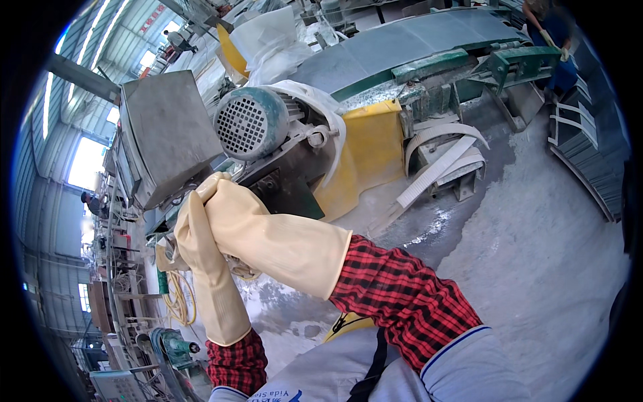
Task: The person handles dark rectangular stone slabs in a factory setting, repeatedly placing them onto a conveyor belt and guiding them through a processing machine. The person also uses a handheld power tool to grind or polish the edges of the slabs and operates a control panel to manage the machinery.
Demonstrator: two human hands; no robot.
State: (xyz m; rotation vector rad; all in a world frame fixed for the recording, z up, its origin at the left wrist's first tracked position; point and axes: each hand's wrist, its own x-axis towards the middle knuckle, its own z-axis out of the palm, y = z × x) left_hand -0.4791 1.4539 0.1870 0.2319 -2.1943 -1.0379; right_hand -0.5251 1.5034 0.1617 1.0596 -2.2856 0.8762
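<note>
Both my hands wear long cream rubber gloves over red-and-black checked sleeves. My left hand (194, 234) rises from the lower edge, and my right hand (224, 204) lies across its fingers. The two are pressed together just below a grey metal box (167, 130) and left of a dusty teal electric motor (251, 124) with a round grille. The overlapping gloves hide the fingers, so I cannot tell whether either hand holds anything.
A yellow guard panel (372, 151) stands right of the motor, under a long grey conveyor belt (415, 40). White straps (442, 157) hang beside it. The concrete floor (536, 254) is dusty and wet. A coiled yellow hose (177, 298) lies lower left. Another person (549, 27) stands far right.
</note>
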